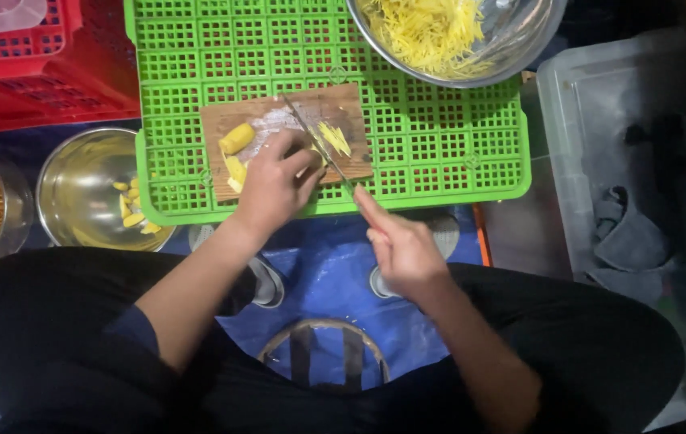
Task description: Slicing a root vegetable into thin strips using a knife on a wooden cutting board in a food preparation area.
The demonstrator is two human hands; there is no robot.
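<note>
Knife [316, 145]: thin blade, long axis diagonal, tip toward the far-left of the wooden board [343, 108], handle in the closed right hand [401, 245]. Left hand [276, 181], fingers curled, presses yellow pieces [236, 169] at the board's near edge. The board lies on the green crate [439, 137]; open crate surface shows to its right.

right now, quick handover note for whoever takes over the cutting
Left hand presses yellow pieces on the wooden board, atop the green crate.
Right hand grips the knife, blade across the board.
Done: cut strips on the board, more shreds in the top steel bowl.
Left: one chunk on the board, pieces in the left bowl.
</note>
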